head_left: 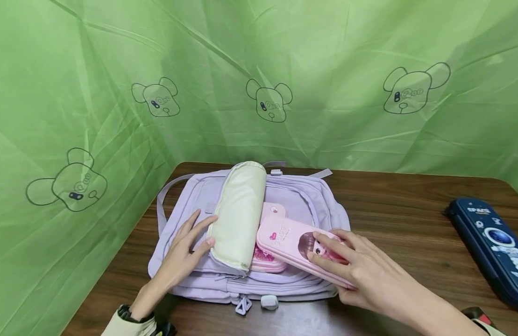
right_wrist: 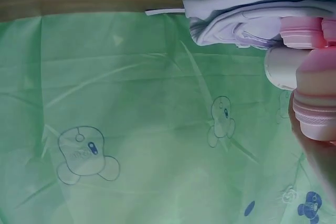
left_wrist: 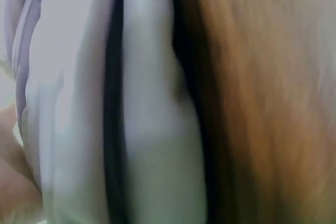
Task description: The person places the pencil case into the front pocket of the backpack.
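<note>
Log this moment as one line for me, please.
left hand: touches cream roll | right hand: holds upper pink case | lower pink case: on lavender backpack, partly covered | dark blue case: on table, untouched

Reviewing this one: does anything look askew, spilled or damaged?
Nothing looks spilled or damaged. Only the pink case stands askew: it slants across part of a second pink case on the lilac backpack. The right hand is holding it, so that hardly seems odd.

Lilac backpack (head_left: 200,198), cream pouch (head_left: 242,217), pink doll-print pencil case (head_left: 290,240), navy astronaut-print box (head_left: 490,247), brown wood-grain tabletop (head_left: 401,210), green bear-print curtain (head_left: 334,116).
</note>
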The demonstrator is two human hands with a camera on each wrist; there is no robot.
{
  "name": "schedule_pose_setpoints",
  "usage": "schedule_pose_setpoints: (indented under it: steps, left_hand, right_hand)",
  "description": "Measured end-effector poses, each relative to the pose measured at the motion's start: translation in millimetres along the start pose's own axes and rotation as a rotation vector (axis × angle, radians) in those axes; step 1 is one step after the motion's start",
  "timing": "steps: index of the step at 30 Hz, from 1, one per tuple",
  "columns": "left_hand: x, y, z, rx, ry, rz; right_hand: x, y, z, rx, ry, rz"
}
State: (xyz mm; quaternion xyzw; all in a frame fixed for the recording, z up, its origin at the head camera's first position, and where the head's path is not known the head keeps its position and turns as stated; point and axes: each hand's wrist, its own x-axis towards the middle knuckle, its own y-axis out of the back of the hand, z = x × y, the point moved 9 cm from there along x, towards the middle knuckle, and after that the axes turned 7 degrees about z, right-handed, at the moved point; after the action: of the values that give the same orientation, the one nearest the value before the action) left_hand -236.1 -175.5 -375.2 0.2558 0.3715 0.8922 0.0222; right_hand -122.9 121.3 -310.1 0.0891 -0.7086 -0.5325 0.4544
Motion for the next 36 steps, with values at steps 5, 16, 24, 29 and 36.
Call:
schedule_pose_setpoints:
  steps: [5, 16, 24, 29, 36]
  left_hand:
    - [0.3, 0.6, 0.3, -0.034, 0.025, 0.016]
    - [1.0, 1.7, 2.3, -0.205, 0.058, -0.002]
    - [-0.1, 0.2, -0.8, -0.235, 0.096, -0.014]
    - [-0.1, 1.5, -0.5, -0.248, 0.078, -0.008]
    - [-0.4, -0.3, -3.4, -0.173, 0.045, -0.001]
  right_hand:
    - [3, 0, -4, 0.003, 0.008, 0.011]
    - [12, -6, -9, 0.012, 0.106, 0.071]
    - [15, -14, -4, 0.084, 0.090, 0.076]
    - [18, -20, -4, 0.132, 0.069, 0.094]
    - [15, -31, 4, 0.194, 0.019, 0.074]
